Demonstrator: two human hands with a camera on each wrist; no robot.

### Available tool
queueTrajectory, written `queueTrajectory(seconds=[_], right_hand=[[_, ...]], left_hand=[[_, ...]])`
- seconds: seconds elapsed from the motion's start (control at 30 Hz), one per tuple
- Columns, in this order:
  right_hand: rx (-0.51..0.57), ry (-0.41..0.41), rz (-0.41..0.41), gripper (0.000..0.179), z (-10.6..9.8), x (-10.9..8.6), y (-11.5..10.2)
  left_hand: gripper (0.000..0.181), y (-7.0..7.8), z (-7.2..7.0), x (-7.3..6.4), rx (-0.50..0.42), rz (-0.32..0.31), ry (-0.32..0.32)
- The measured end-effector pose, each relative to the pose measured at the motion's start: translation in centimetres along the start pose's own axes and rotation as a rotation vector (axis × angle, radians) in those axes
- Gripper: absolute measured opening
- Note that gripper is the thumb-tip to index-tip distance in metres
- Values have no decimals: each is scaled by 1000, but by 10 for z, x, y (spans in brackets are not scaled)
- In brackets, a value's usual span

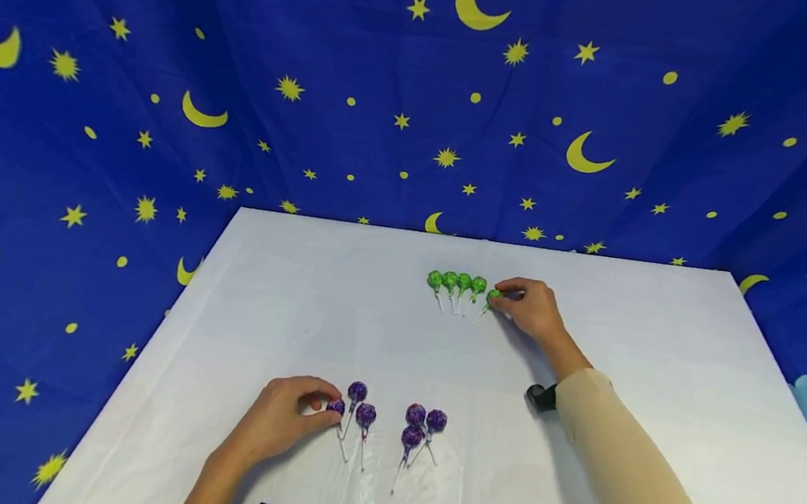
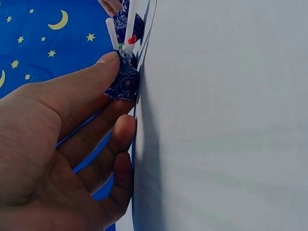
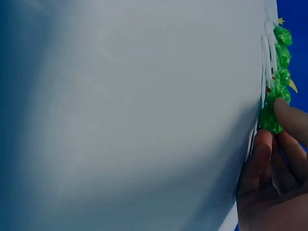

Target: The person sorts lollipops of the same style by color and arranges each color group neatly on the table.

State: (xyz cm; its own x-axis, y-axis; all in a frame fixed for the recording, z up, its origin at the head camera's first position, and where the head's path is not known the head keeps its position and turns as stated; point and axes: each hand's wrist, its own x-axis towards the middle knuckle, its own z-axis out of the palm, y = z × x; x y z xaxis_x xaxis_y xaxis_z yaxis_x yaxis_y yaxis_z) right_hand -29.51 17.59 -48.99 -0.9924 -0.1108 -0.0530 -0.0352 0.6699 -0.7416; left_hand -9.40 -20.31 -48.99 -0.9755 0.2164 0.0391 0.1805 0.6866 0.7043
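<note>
Several green-wrapped lollipops (image 1: 456,282) lie in a row at the far middle of the white table (image 1: 660,376). My right hand (image 1: 506,297) pinches the rightmost green lollipop (image 1: 493,297) at the end of that row; the right wrist view shows this green lollipop (image 3: 269,120) between thumb and fingers (image 3: 257,154), against the table. Several purple-wrapped lollipops (image 1: 420,424) lie near the front. My left hand (image 1: 323,412) pinches the leftmost purple lollipop (image 1: 336,406). In the left wrist view the thumb (image 2: 91,79) presses on that purple lollipop (image 2: 124,83).
A blue cloth with yellow moons and stars (image 1: 425,78) hangs behind and around the table. Two more purple lollipops (image 1: 361,402) lie just right of my left hand. Black wrist mounts (image 1: 541,397) show on both arms. A bare stretch of table lies between the two groups.
</note>
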Motion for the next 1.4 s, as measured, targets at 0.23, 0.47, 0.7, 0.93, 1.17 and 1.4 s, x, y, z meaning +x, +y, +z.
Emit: queueTrajectory(seconds=[0.23, 0.47, 0.7, 0.93, 1.17, 1.4], right_hand=[[-15, -9, 2, 31, 0, 6, -1], [-22, 3, -4, 31, 2, 10, 1], [5, 11, -36, 37, 4, 10, 0], [31, -2, -36, 55, 1, 4, 3], [62, 13, -12, 68, -5, 1, 7], [74, 27, -8, 74, -2, -2, 4]], left_hand=[[20, 0, 0, 0, 6, -5, 2], [21, 1, 0, 0, -2, -22, -1], [21, 0, 0, -1, 2, -21, 6], [21, 0, 2, -2, -5, -23, -14], [22, 1, 5, -2, 11, -30, -8], [22, 1, 2, -2, 4, -30, -7]])
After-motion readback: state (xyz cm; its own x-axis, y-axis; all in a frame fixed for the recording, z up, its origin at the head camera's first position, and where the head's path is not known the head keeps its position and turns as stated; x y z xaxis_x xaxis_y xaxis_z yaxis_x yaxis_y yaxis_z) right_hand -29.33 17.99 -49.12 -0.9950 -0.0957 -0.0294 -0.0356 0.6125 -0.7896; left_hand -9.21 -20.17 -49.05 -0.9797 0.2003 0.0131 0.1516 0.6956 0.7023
